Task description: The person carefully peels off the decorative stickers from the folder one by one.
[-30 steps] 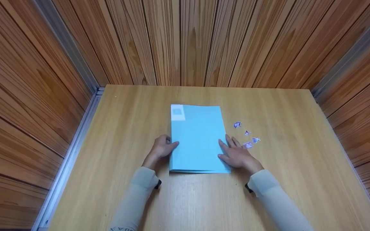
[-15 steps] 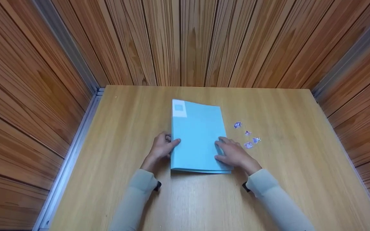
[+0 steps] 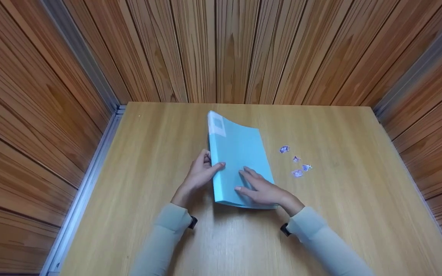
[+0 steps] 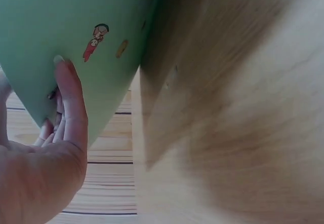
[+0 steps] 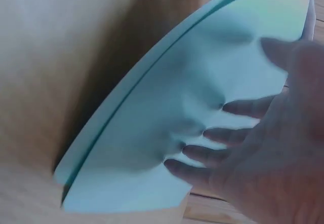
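Observation:
A light blue folder with a white label at its top left is tilted, its spine side raised off the table and its right side low. At the spine my left hand grips it, thumb on the front cover and fingers behind. The left wrist view shows the underside, with small printed figures on it. My right hand touches the front cover with spread, fairly straight fingers. In the right wrist view its fingertips rest on the bowed cover.
Several small purple cut-out pieces lie on the wooden table to the right of the folder. Wood-panelled walls stand behind and at both sides. A metal rail runs along the left edge.
The folder's spine side has risen and shifted right, tilting the cover. My left hand has moved right and up with it. My right hand has slid left from the folder's right edge onto the cover.

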A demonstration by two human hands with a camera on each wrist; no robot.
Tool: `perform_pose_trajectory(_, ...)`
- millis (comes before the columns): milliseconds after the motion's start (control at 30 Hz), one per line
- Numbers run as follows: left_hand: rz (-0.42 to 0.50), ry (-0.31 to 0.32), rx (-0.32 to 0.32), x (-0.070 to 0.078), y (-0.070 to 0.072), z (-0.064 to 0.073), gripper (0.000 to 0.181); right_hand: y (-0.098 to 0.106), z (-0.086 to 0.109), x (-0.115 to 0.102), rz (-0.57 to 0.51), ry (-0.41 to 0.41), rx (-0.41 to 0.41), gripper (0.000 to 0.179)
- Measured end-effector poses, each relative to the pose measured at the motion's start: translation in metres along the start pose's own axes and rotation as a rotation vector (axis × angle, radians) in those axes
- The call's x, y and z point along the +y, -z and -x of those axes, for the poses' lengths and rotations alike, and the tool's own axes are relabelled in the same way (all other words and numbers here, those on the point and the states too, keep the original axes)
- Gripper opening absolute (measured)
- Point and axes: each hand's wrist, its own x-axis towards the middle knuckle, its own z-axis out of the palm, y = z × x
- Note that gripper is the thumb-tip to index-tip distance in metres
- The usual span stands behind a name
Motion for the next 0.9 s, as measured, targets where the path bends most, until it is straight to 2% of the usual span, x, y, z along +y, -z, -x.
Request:
perform_pose_trajectory(200,0.009,-0.127,-0.054,0.004,-0.008,0.003,0.049,-0.003,-0.003,-0.017,-0.162,0.023,-0.057,0.087)
perform_pose_trajectory(433,-0.044,-0.200,-0.113,0.009,-0.018,0.006,0.035,-0.007,-0.005,-0.025,-0.307,0.053,-0.059,0.096)
perform_pose_trajectory(567,-0.046,-0.222,-0.135,0.011,-0.023,0.010,0.033,-0.011,-0.007,-0.032,-0.382,0.054,-0.039,0.098)
perform_pose_trajectory(767,-0.023,-0.248,-0.206,0.016,-0.031,0.014,0.032,-0.017,-0.007,-0.039,-0.517,0.095,-0.013,0.086)
perform_pose_trajectory(900,-0.013,-0.279,-0.248,0.018,-0.036,0.013,0.026,-0.018,-0.008,-0.041,-0.664,0.104,0.047,0.073)
